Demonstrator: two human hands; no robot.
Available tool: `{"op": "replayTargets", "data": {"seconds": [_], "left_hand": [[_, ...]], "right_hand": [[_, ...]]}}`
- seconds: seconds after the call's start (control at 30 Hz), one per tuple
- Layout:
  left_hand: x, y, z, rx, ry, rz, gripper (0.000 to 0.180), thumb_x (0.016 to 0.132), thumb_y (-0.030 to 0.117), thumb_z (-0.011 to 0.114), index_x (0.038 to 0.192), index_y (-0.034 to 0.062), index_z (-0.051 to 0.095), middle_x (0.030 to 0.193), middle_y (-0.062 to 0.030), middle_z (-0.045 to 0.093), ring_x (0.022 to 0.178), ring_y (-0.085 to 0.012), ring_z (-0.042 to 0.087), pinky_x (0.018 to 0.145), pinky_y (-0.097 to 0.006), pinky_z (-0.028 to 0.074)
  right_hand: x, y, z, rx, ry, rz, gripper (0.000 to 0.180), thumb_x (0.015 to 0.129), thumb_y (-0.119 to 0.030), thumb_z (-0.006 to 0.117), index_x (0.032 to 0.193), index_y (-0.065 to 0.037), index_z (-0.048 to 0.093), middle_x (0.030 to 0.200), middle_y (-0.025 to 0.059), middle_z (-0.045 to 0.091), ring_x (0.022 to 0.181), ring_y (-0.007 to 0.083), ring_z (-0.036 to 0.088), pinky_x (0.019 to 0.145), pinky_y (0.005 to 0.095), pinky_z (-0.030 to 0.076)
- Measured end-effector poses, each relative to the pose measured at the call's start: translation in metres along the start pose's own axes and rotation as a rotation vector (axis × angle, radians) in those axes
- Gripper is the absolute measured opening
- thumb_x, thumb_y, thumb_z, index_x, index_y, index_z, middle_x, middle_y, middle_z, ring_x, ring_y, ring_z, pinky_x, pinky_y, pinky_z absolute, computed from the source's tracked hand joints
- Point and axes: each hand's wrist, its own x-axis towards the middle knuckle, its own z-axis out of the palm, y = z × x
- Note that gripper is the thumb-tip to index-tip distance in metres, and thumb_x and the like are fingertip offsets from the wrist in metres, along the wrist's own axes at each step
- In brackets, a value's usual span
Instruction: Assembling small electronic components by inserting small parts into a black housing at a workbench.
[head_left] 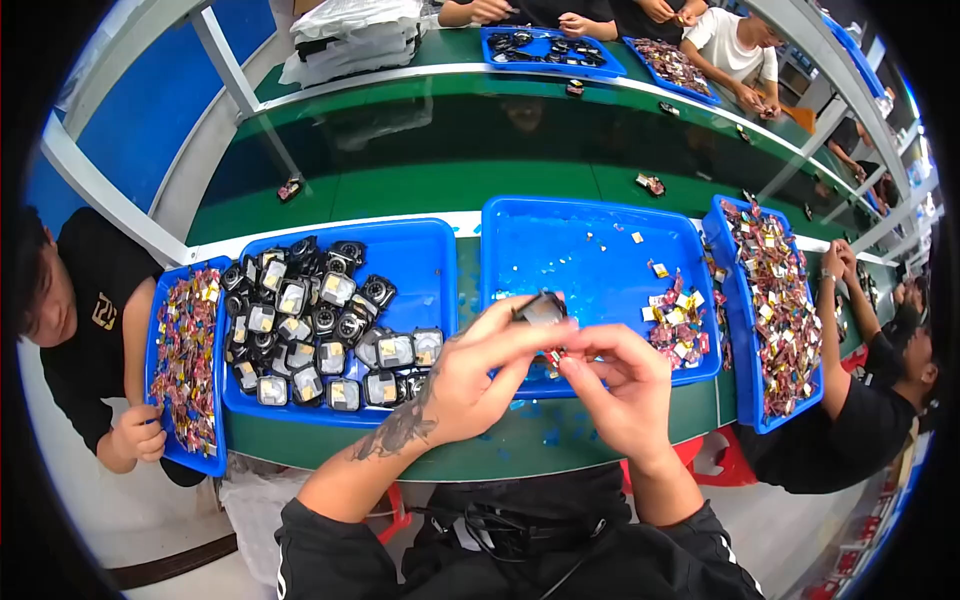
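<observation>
My left hand [478,385] is closed round a black watch case [541,308] above the near edge of a blue tray [540,215]. Close beside it, my right hand [632,392] has its thumb and finger pinched on a small red part [554,358] just under the case. Whether that part is still joined to the case is hidden by the fingers. Small red and yellow electronic parts [680,322] lie in the right side of this tray. To the left, another blue tray [437,270] holds several black watch cases [325,320].
Blue trays of small red parts stand at far left [187,360] and right [775,300]. A person's hand [137,435] grips the left one. Beyond a white rail runs a green belt [500,180] with a few loose parts. People work across it and at the right.
</observation>
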Motion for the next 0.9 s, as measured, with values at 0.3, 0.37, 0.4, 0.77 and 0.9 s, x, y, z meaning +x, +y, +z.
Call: {"op": "replayTargets", "data": {"seconds": [0.3,0.37,0.4,0.77,0.9], "left_hand": [[0.003,0.011,-0.002,0.456,-0.017,0.153,0.026,0.08,-0.005,0.067,0.106,0.0011,0.07,0.11,-0.0165,0.066,0.092,-0.0244,0.068,0.078,-0.031,0.055],[0.001,0.008,-0.006,0.456,-0.058,0.143,0.024,0.081,-0.001,0.069,0.105,0.0029,0.071,0.106,-0.0155,0.066,0.088,-0.0251,0.068,0.075,-0.031,0.055],[0.001,0.007,-0.006,0.457,-0.095,0.136,0.022,0.082,0.003,0.07,0.104,0.0047,0.071,0.102,-0.0145,0.066,0.084,-0.0257,0.068,0.071,-0.032,0.054],[-0.001,0.001,0.0,-0.077,-0.144,-0.533,0.017,0.088,0.007,0.067,0.102,-0.0033,0.071,0.097,-0.0109,0.069,0.083,-0.0094,0.064,0.071,-0.022,0.054],[0.0,0.001,0.006,-0.094,-0.144,-0.526,0.022,0.089,0.004,0.065,0.109,-0.0042,0.068,0.103,-0.0115,0.069,0.087,-0.0096,0.064,0.075,-0.024,0.055]], "right_hand": [[0.001,-0.013,-0.017,-0.183,-0.105,0.025,0.01,0.084,0.005,0.065,0.094,0.004,0.064,0.093,0.0114,0.065,0.086,0.0166,0.066,0.073,0.0287,0.059],[0.004,-0.019,-0.019,-0.255,-0.16,0.038,0.007,0.086,0.003,0.065,0.092,0.003,0.063,0.092,0.0102,0.064,0.086,0.0166,0.065,0.074,0.0297,0.059],[0.005,-0.021,-0.021,-0.254,-0.157,0.04,0.007,0.086,0.003,0.065,0.092,0.003,0.063,0.092,0.0102,0.064,0.086,0.0166,0.065,0.074,0.0297,0.059],[-0.002,-0.009,-0.022,-0.078,-0.064,0.162,0.013,0.088,-0.002,0.066,0.099,-0.001,0.059,0.093,0.0047,0.063,0.087,0.0119,0.063,0.072,0.0284,0.055],[-0.005,-0.006,-0.013,-0.158,-0.033,0.086,0.018,0.086,0.0,0.067,0.101,0.0,0.058,0.092,0.0048,0.064,0.085,0.0106,0.063,0.071,0.026,0.054]]}}
